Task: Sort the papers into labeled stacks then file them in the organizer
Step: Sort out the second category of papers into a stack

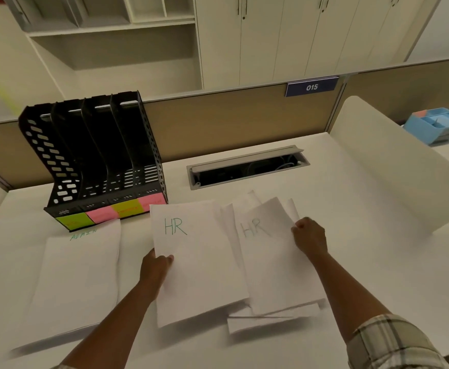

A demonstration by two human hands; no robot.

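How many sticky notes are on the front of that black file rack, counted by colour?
Sticky notes on the black organizer:
Green: 2, and
Pink: 2, and
Total: 4

The writing on them is too blurred to read.

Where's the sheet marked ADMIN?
In the head view, the ADMIN sheet lies at the desk's left, just before the black organizer, left of the HR sheet.
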